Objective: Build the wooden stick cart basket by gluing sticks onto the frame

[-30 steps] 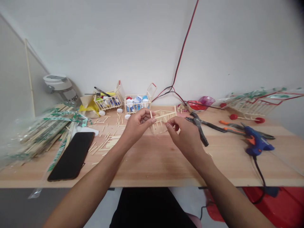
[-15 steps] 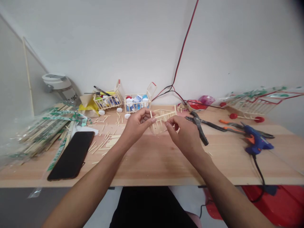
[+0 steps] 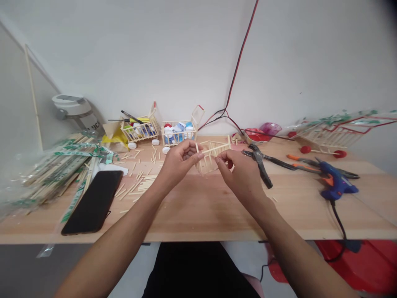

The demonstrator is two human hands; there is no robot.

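Observation:
A small basket frame of thin wooden sticks (image 3: 214, 155) is held above the wooden table (image 3: 201, 207), between both hands. My left hand (image 3: 178, 162) is closed on its left side, thumb and fingers pinching an upright stick. My right hand (image 3: 240, 174) is closed on the frame's right front, fingertips pinching a stick. Part of the frame is hidden behind my fingers.
Loose cut sticks (image 3: 139, 182) and a black phone (image 3: 93, 203) lie left. Packs of wrapped sticks (image 3: 56, 169) at far left. Two stick baskets with caps (image 3: 178, 132) stand at the back. Black pliers (image 3: 260, 165), orange-handled cutters (image 3: 304, 163) and a blue glue gun (image 3: 336, 184) lie right.
Both hands keep their grip on the stick frame and have hardly moved; the view has shifted slightly.

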